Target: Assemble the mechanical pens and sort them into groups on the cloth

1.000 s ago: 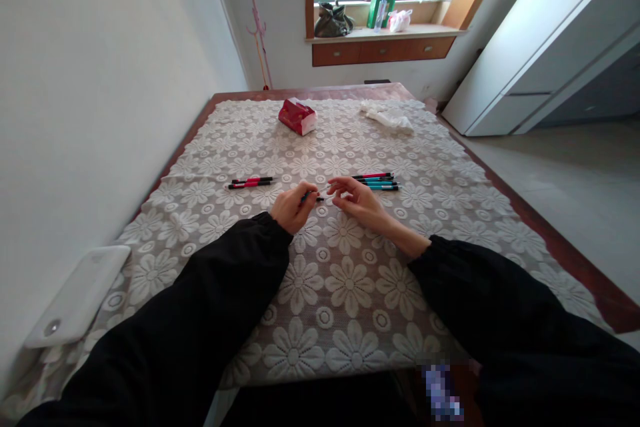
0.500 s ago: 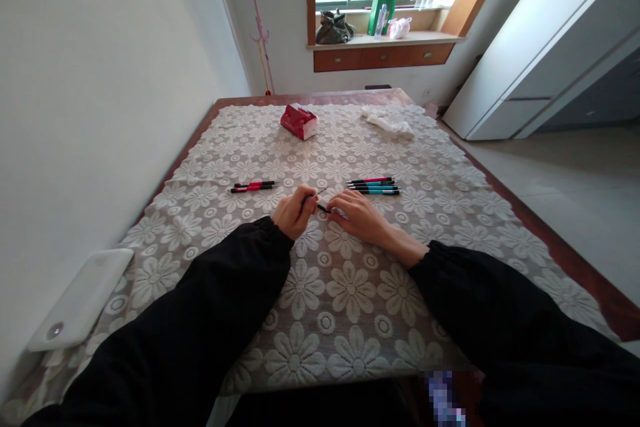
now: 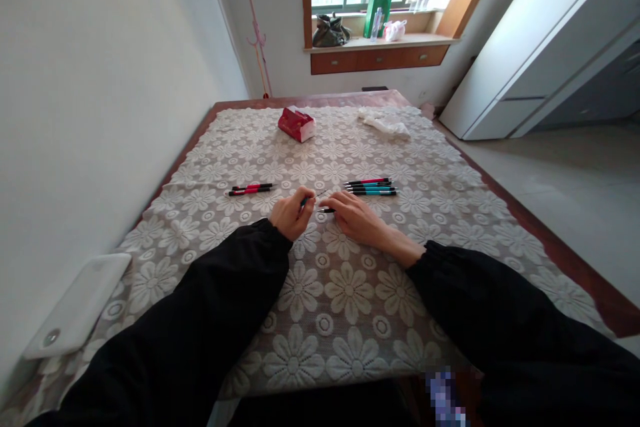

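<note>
My left hand (image 3: 293,213) is closed around a dark pen barrel (image 3: 304,201) with a hint of blue. From its front a thin rod (image 3: 321,193) sticks out to the right. Between its fingertips my right hand (image 3: 356,217) pinches a short black pen piece (image 3: 327,210) with a pale pointed end. A small gap separates the two parts. Two red-and-black pens (image 3: 253,189) lie to the left of my left hand. Just beyond my right hand lies a row of several pens (image 3: 373,192), teal-and-black and red-and-black.
A floral lace cloth (image 3: 350,287) covers the table. Towards its far end are a red tissue pack (image 3: 297,125) and a crumpled white plastic bag (image 3: 384,125). A white device (image 3: 80,307) sits at the left edge by the wall.
The black piece in my right fingers has come away from the left-hand part and now points left, lying more level. My left hand has barely moved.
</note>
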`<state>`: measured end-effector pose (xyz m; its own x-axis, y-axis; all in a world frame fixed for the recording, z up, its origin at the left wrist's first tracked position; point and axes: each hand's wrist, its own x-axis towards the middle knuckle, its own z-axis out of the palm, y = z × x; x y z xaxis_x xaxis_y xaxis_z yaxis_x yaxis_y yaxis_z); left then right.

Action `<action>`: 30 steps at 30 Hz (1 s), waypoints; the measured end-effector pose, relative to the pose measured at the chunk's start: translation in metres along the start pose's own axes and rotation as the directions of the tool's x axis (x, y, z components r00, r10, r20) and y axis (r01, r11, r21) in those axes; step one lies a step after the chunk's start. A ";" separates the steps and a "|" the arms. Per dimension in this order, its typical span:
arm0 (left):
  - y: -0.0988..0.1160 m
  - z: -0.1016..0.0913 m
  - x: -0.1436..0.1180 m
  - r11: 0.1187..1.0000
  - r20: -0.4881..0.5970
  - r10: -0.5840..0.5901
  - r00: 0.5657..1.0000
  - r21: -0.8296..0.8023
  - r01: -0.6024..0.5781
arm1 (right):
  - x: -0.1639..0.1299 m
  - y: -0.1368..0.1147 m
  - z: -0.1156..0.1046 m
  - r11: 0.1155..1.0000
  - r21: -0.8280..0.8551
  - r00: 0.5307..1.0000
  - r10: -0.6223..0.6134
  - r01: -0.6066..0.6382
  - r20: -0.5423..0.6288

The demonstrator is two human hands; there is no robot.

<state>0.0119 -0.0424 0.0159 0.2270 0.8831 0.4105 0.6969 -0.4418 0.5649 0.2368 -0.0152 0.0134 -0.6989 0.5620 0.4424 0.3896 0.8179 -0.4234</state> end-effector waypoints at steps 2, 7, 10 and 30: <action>0.000 0.000 0.001 1.000 0.004 -0.024 1.000 0.019 0.024 | 0.001 0.000 0.001 0.996 0.089 0.999 0.034 -0.030 -0.041; 0.001 -0.001 0.002 0.998 0.026 -0.042 0.999 0.046 0.041 | 0.005 0.010 0.007 0.783 0.568 0.904 0.400 -0.254 -0.147; 0.002 -0.001 0.002 0.996 0.045 -0.028 0.999 0.084 0.024 | 0.008 0.016 0.005 0.501 0.834 0.840 0.535 -0.231 -0.089; 0.003 0.001 0.004 0.978 0.099 -0.053 0.994 0.204 0.032 | 0.010 0.009 -0.003 0.350 0.924 0.762 0.637 -0.153 -0.115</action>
<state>0.0150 -0.0401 0.0185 0.2555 0.9166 0.3074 0.8279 -0.3716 0.4201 0.2349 -0.0016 0.0161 -0.2150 0.9637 0.1584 -0.3106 0.0863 -0.9466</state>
